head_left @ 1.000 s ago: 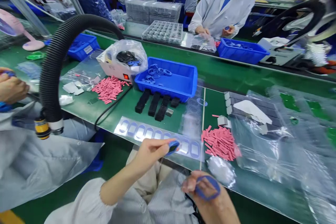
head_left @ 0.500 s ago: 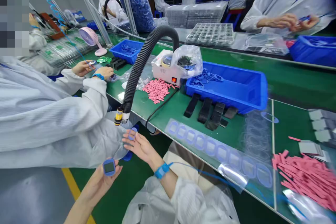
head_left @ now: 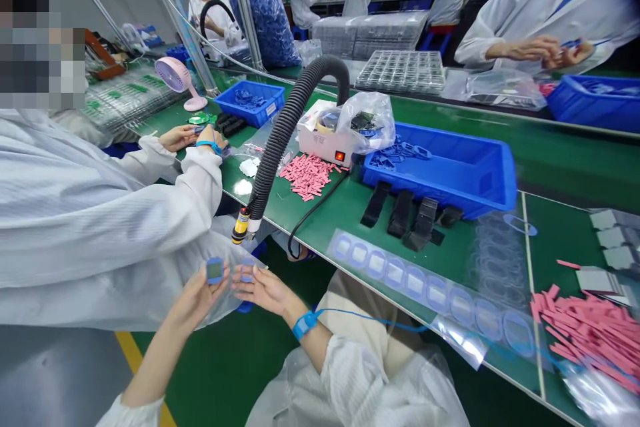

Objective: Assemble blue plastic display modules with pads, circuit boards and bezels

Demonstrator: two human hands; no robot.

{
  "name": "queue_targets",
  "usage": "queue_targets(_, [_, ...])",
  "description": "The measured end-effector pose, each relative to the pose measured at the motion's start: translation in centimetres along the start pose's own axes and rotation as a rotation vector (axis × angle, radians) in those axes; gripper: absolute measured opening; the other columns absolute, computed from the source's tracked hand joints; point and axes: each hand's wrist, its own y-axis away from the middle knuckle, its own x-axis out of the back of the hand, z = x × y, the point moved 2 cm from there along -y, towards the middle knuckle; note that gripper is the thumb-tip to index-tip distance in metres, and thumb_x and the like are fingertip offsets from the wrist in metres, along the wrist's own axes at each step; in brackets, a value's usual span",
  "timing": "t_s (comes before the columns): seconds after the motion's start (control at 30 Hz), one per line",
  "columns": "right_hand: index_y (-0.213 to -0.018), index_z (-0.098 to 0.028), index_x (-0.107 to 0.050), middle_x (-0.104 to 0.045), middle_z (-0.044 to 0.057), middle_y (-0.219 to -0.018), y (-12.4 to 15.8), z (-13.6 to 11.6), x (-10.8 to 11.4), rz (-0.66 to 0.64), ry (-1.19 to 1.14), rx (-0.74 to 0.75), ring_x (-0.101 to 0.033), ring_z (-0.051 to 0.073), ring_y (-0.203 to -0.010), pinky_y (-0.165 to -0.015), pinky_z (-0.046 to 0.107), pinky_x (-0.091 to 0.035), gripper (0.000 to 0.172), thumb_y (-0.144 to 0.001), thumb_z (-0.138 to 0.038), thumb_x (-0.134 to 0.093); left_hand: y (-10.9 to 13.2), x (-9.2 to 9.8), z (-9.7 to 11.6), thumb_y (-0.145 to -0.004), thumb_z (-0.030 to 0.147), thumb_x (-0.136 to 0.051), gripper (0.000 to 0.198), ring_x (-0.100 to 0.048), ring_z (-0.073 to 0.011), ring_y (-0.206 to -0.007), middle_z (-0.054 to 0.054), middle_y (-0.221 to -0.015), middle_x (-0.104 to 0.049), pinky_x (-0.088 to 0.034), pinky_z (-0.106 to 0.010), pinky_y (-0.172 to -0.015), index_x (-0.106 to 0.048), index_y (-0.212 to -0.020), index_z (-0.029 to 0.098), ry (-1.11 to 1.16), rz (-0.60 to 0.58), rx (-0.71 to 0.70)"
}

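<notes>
My left hand [head_left: 200, 295] pinches a small blue framed part with a dark green face [head_left: 215, 270], held up below the nozzle [head_left: 242, 227] of a black corrugated hose [head_left: 285, 127]. My right hand [head_left: 260, 288], with a blue wrist strap [head_left: 304, 325], holds a blue ring-shaped frame [head_left: 247, 272] in its fingertips right beside the first part. Both hands hang off the table's near edge, over the green floor.
A co-worker in a white coat [head_left: 90, 213] sits close on my left. On the green table [head_left: 565, 227] are a blue bin of blue frames [head_left: 445, 170], black parts [head_left: 400, 213], pink strips [head_left: 307, 175], a clear film strip with blue frames [head_left: 425, 290] and a white machine [head_left: 325, 137].
My left hand rose with its blue part toward the hose nozzle and closer to my right hand. A second ago both hands were at the table edge; the view has swung left.
</notes>
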Motion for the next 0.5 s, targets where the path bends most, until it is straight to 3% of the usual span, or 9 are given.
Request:
queue_targets(0.1, [-0.116,-0.016,-0.054,-0.059,0.008,-0.115,0.7,0.3,1.8,0.076,-0.07,0.005,-0.061,0.019,-0.097,-0.081,0.04,-0.052,0.033,-0.09,-0.036,-0.054,-1.8,-2.8,-1.4,-0.087,0.008,-0.053,0.018,-0.073,-0.0165,-0.083,-0.007,-0.093,-0.077,-0.056,-0.023,-0.082,-0.069,-0.094,0.013,-0.066,-0.05,0.031])
queue_targets(0.2, [-0.117,-0.016,-0.053,-0.058,0.008,-0.116,0.4,-0.4,2.8,0.154,-0.116,0.043,-0.06,0.02,-0.097,-0.081,0.04,-0.052,0.034,-0.09,-0.036,-0.054,-1.8,-4.0,-2.6,-0.084,0.009,-0.058,0.017,-0.072,-0.021,-0.086,-0.01,-0.094,-0.077,-0.056,-0.029,-0.084,-0.071,-0.095,0.011,-0.159,-0.09,0.094])
queue_targets(0.33, [-0.117,-0.016,-0.054,-0.058,0.008,-0.116,-1.0,-2.2,1.7,0.161,-0.13,0.085,-0.06,0.02,-0.098,-0.082,0.041,-0.052,0.034,-0.09,-0.036,-0.054,0.4,-1.9,-1.9,-0.076,0.011,-0.067,0.018,-0.071,-0.0274,-0.093,-0.012,-0.097,-0.076,-0.055,-0.032,-0.086,-0.073,-0.094,0.011,-0.255,-0.088,0.121])
queue_targets(0.5, [-0.113,-0.015,-0.056,-0.061,0.007,-0.109,-2.2,-3.0,-1.6,0.062,-0.056,0.07,-0.062,0.018,-0.092,-0.078,0.038,-0.053,0.032,-0.091,-0.038,-0.053,1.9,2.2,0.9,-0.068,0.016,-0.075,0.017,-0.068,-0.0271,-0.101,-0.006,-0.093,-0.078,-0.055,-0.024,-0.085,-0.074,-0.085,0.017,-0.243,0.038,0.011])
